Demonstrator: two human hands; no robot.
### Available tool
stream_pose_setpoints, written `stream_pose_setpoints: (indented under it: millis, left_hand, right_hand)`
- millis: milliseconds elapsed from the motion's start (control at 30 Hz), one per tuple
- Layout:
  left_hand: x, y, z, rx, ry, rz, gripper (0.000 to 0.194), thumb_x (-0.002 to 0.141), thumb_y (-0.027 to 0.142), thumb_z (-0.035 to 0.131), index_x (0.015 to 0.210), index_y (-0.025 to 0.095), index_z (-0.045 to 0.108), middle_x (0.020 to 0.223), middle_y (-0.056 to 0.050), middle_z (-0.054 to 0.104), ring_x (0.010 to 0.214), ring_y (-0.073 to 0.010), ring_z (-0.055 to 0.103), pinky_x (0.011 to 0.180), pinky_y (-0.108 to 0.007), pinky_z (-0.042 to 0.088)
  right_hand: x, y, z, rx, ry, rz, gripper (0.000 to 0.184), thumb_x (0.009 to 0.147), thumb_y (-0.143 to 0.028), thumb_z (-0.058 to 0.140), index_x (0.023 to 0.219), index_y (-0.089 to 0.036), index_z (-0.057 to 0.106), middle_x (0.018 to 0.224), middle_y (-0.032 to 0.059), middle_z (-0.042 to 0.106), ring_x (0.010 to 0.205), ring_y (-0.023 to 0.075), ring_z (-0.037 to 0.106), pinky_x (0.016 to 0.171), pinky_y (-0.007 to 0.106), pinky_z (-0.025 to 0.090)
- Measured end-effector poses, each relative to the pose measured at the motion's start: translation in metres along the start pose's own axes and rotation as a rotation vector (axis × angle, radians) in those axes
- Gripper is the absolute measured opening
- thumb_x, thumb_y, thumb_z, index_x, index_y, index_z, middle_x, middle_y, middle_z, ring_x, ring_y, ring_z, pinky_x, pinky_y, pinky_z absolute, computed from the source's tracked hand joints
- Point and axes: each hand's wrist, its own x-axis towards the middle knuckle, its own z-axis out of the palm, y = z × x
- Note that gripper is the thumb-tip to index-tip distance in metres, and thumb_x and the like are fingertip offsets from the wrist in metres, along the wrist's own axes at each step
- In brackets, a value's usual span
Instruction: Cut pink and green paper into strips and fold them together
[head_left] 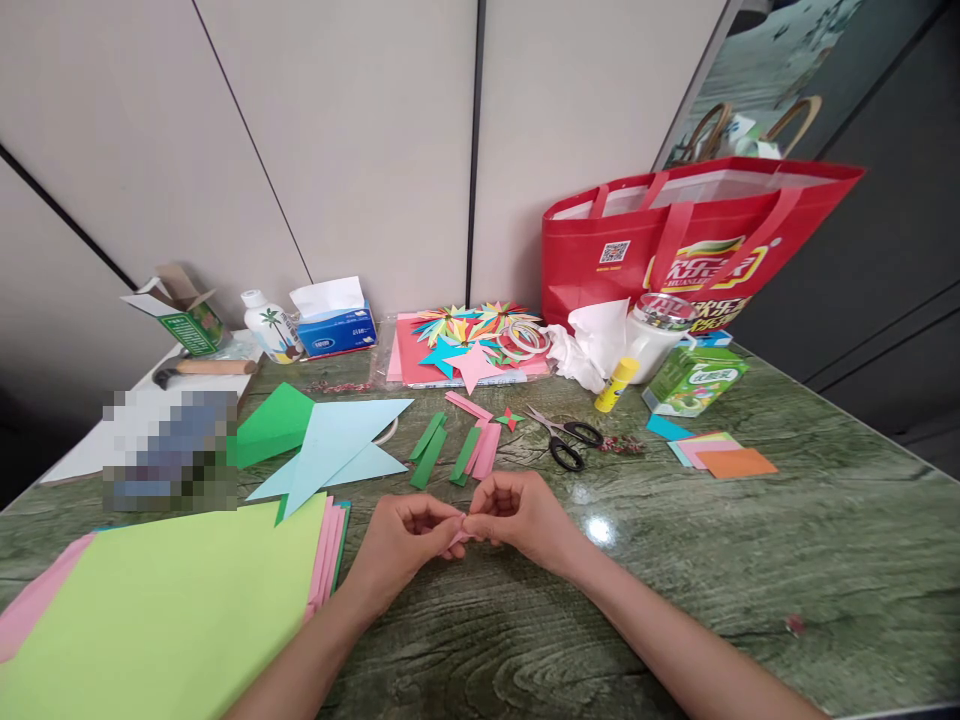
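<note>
Both my hands meet low over the green table [750, 560], pinching a small pink paper piece [459, 536] between their fingertips. My left hand [405, 540] is closed on its left end and my right hand [517, 515] on its right end. Most of the piece is hidden by my fingers. Just beyond my hands lie several folded green strips [429, 450] and pink strips [486, 450]. A small red and green folded star [510, 418] and black-handled scissors [562, 438] lie a little farther back.
A stack of light green and pink sheets [172, 600] covers the near left. Light blue cut paper [334, 450] and a green sheet [274, 420] lie beyond it. At the back stand a red bag [675, 250], a tissue box [335, 325], paper stars [469, 340], a glue stick [616, 385] and coloured squares [720, 455].
</note>
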Motion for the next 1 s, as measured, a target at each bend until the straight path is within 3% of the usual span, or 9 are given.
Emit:
stream_pose_setpoints:
  millis: [133,300,467,667,1000]
  left_hand:
    - [0.001,-0.0003,-0.0006,-0.047,0.003,-0.003,0.02,0.062,0.025,0.068,0.077,0.012,0.064,0.057,-0.003,0.066,0.051,-0.0128,0.059,0.052,-0.022,0.046]
    - [0.0023,0.0018,0.0001,-0.011,0.025,0.031,0.019,0.061,0.024,0.068,0.075,0.013,0.061,0.056,-0.001,0.065,0.049,-0.0102,0.056,0.048,-0.019,0.042]
    - [0.0019,0.0004,0.0003,0.016,0.023,0.069,0.018,0.063,0.024,0.066,0.076,0.014,0.059,0.058,0.0,0.065,0.051,-0.0103,0.056,0.049,-0.019,0.041]
    - [0.0016,-0.0015,-0.0002,0.019,-0.038,0.084,0.023,0.064,0.025,0.066,0.083,0.014,0.058,0.071,-0.005,0.068,0.065,-0.0151,0.061,0.061,-0.025,0.045]
    - [0.0019,-0.0017,-0.0005,0.099,-0.03,0.058,0.027,0.063,0.026,0.066,0.085,0.014,0.058,0.057,-0.001,0.065,0.051,-0.0117,0.057,0.05,-0.021,0.04]
  right_hand:
    - [-0.0011,0.0001,0.0014,-0.006,-0.002,-0.037,0.018,0.061,-0.027,0.07,0.062,-0.013,0.059,0.056,-0.0014,0.059,0.047,0.007,0.048,0.047,0.019,0.037]
    - [-0.0004,0.0009,0.0023,-0.009,-0.008,-0.056,0.015,0.062,-0.026,0.069,0.065,-0.013,0.062,0.062,0.0007,0.062,0.055,0.0102,0.054,0.053,0.022,0.041]
    - [-0.0004,-0.0022,0.0031,0.002,0.013,-0.048,0.021,0.06,-0.031,0.07,0.064,-0.013,0.06,0.059,-0.001,0.061,0.051,0.0088,0.052,0.051,0.021,0.04]
    - [-0.0001,-0.0051,0.0022,0.05,0.033,-0.008,0.029,0.053,-0.036,0.075,0.064,-0.014,0.058,0.059,-0.0006,0.061,0.053,0.0102,0.054,0.054,0.023,0.043]
    - [-0.0001,-0.0018,0.0,0.066,-0.009,0.029,0.03,0.051,-0.033,0.076,0.067,-0.014,0.06,0.059,-0.0011,0.062,0.053,0.0102,0.056,0.056,0.023,0.044]
